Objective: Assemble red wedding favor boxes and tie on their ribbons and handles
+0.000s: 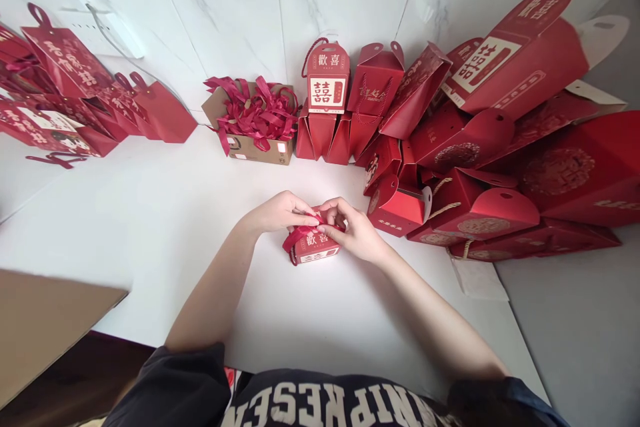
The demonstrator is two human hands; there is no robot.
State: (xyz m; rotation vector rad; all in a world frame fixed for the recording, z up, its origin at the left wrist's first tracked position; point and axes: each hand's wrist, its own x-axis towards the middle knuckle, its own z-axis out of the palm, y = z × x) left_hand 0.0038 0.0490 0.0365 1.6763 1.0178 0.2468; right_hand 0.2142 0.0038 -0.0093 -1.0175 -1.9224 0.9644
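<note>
A small red gift box [316,255] with pale characters on its face is on the white table in front of me. At its top lies a red ribbon [299,235], its loose end trailing to the left. My left hand [284,211] pinches the ribbon from the left, thumb and forefinger together. From the right, my right hand [353,230] also has its thumb and finger closed on the ribbon, the fingers curled. Both sets of fingertips nearly meet over the box top and partly cover the ribbon.
Behind the box, an open cardboard box [260,151] holds a heap of red ribbons. Red gift boxes [327,80] are stacked at the back and right, with more red boxes [163,110] at the left. A cardboard sheet [50,320] juts in at lower left over the white table [165,213].
</note>
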